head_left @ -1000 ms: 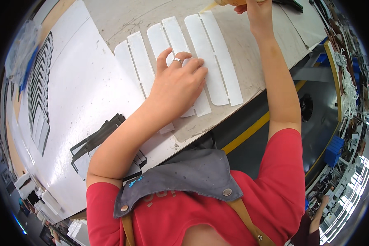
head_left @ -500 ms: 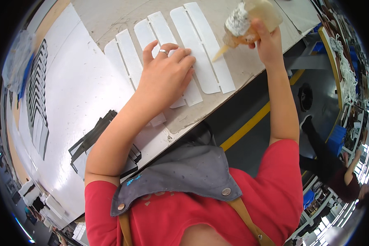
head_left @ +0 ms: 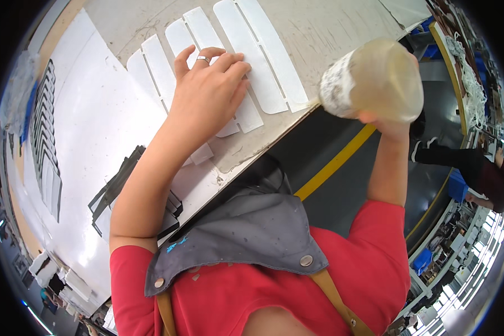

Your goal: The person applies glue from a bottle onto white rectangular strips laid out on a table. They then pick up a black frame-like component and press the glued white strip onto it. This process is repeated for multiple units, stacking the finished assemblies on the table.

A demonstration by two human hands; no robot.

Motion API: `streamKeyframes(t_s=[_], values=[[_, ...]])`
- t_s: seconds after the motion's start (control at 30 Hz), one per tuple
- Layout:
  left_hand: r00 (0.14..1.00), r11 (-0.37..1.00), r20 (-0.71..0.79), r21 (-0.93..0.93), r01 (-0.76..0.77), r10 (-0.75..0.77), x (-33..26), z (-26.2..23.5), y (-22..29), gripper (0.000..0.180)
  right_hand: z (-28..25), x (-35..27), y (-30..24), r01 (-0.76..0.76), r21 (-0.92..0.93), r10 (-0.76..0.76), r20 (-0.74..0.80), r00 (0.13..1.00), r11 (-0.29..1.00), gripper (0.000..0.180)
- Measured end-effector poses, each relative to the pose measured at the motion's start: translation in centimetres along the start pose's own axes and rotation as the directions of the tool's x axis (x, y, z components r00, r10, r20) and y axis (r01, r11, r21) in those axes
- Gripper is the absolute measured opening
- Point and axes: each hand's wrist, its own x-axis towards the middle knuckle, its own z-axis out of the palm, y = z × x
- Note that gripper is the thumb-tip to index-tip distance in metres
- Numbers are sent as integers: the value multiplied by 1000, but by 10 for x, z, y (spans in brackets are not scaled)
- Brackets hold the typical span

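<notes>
White flat pieces with rounded corners, lying as paired strips, fan across the worktable (head_left: pixel 330 33). My left hand (head_left: pixel 210 92), a ring on one finger, rests over the middle pair (head_left: pixel 204 28) with its bent fingers spread; some of that pair is hidden under it. To its right lies another pair (head_left: pixel 263 61), and to its left a third (head_left: pixel 155 67). A translucent squeeze bottle (head_left: pixel 389 78), wrapped in white material near its neck, is gripped by my right hand (head_left: pixel 389 126), partly hidden behind it. The pale nozzle points left, at the table edge by the right pair's lower end.
Dark strips and frames (head_left: pixel 117 182) lie beside my left forearm. Farther left is a row of overlapping dark-edged pieces (head_left: pixel 47 151), near a clear plastic bag (head_left: pixel 19 95). Beyond the table edge, a yellow line (head_left: pixel 336 162) crosses the floor. Another person (head_left: pixel 479 168) is at far right.
My right hand has brought the bottle down and to the right, from above the right pair to the table edge. The left hand stays on the middle pair; the whole view has shifted slightly.
</notes>
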Motion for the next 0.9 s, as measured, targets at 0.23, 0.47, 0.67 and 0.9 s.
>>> streamKeyframes(t_s=[0.23, 0.47, 0.67, 0.9], values=[[996, 999, -83, 1, -44, 44, 2, 4, 5, 17, -14, 52, 47, -74, 155, 111, -243, 964, 985, 41], [999, 1000, -45, -1, -23, 23, -1, 6, 1, 17, 63, 145, 87, -102, 134, 126, -184, 975, 986, 27], [999, 1000, 54, 11, 7, -7, 0, 5, 1, 22, 78, 153, 105, -74, 142, 104, -218, 970, 987, 22], [1000, 1000, -3, -6, -14, 14, 0, 5, 1, 18, 61, 151, 112, -137, 177, 180, -254, 950, 975, 25]])
